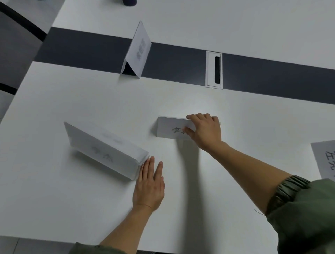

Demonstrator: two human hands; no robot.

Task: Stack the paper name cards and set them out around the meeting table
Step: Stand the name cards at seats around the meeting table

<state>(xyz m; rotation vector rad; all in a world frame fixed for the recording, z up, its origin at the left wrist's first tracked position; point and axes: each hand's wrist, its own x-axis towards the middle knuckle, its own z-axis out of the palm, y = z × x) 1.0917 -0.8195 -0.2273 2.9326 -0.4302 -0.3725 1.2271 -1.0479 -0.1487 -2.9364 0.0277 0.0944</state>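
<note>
Several white folded paper name cards stand on the white meeting table. My right hand grips the top edge of the middle name card, thumb on its front face over dark handwritten characters. With straight fingers, my left hand lies flat on the table and touches the right end of a longer tent card lying at an angle. A third tent card stands upright on the dark strip farther away. Part of another card shows at the right edge.
A dark grey strip crosses the table, with a white cable port set in it. A dark object sits at the top edge. Dark chair parts show at the far left beyond the table edge.
</note>
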